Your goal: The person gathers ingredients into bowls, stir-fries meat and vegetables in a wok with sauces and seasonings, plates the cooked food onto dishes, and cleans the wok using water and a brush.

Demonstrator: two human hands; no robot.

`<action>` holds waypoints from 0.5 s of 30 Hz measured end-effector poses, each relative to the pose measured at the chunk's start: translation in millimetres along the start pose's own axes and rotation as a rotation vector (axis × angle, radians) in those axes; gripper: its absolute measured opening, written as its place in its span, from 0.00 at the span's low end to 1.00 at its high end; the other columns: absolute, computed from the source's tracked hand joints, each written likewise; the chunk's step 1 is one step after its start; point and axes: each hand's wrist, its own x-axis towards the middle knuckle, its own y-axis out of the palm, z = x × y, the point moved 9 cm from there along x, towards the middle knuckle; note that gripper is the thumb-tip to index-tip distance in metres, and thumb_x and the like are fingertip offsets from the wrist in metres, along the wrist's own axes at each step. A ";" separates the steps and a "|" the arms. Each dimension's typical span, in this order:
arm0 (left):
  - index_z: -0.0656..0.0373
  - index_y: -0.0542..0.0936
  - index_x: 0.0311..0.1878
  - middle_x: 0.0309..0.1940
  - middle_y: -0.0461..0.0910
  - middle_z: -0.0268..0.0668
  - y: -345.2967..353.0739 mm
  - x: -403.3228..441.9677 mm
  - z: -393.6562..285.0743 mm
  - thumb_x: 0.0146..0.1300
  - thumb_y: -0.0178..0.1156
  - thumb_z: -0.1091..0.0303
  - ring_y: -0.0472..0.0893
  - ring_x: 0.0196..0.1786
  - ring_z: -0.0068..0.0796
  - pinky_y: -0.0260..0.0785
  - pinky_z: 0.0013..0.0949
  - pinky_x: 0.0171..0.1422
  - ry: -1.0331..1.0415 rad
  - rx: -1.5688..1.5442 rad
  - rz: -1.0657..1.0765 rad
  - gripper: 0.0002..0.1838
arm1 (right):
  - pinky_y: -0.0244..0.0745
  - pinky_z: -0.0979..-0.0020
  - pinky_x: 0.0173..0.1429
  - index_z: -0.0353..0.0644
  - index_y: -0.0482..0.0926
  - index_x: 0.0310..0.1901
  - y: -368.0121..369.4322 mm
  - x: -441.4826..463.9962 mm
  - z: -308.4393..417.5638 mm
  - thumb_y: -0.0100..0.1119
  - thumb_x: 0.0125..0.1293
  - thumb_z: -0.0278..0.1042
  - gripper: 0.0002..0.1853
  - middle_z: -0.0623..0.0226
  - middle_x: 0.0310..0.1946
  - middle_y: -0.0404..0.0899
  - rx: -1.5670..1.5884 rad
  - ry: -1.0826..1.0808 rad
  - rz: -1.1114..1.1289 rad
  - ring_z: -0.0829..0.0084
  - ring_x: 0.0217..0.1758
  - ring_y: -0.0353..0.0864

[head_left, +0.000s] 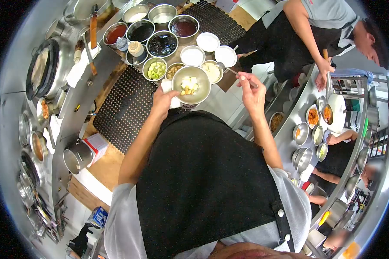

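Observation:
My left hand (163, 102) is closed on the left rim of a metal bowl (202, 93), with a white cloth (175, 102) beside the fingers. Inside the bowl lie white chopped pieces (189, 82) and some yellow-brown bits. A spoon (233, 71) is gripped in my right hand (251, 88). Its head sits at the right edge of a round container of pale minced food (212, 70). Just beyond the bowl stand a container of chopped green pieces (154, 70) and one of light brown pieces (173, 71), partly hidden by the bowl.
Behind are tubs of dark sauce (162, 44), white powder containers (193, 55) and squeeze bottles (136, 49). A wok station (52, 71) lies left, a black perforated mat (125, 101) below. At right, a co-worker (298, 39) holds a ladle over a counter with bowls (302, 159).

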 end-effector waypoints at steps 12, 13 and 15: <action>0.70 0.74 0.63 0.52 0.84 0.45 -149.1 -93.2 43.5 0.58 0.65 0.80 0.86 0.50 0.37 0.79 0.37 0.56 -0.085 -0.071 -0.346 0.27 | 0.81 0.56 0.49 0.39 0.88 0.40 16.1 39.4 24.9 0.63 0.66 0.35 0.10 0.53 0.40 0.89 -0.563 -0.161 -0.066 0.51 0.43 0.89; 0.70 0.74 0.63 0.53 0.84 0.45 -155.8 -96.2 43.0 0.59 0.64 0.80 0.86 0.50 0.37 0.80 0.37 0.56 -0.097 -0.105 -0.350 0.27 | 0.81 0.56 0.49 0.39 0.89 0.39 15.2 42.9 29.1 0.63 0.66 0.35 0.10 0.53 0.39 0.89 -0.583 -0.160 -0.081 0.51 0.43 0.89; 0.70 0.74 0.63 0.53 0.84 0.45 -170.3 -95.7 48.0 0.59 0.62 0.81 0.86 0.50 0.38 0.80 0.38 0.56 -0.105 -0.123 -0.331 0.26 | 0.81 0.56 0.50 0.39 0.89 0.40 14.4 46.1 34.6 0.63 0.66 0.35 0.10 0.52 0.40 0.89 -0.575 -0.139 -0.104 0.51 0.44 0.89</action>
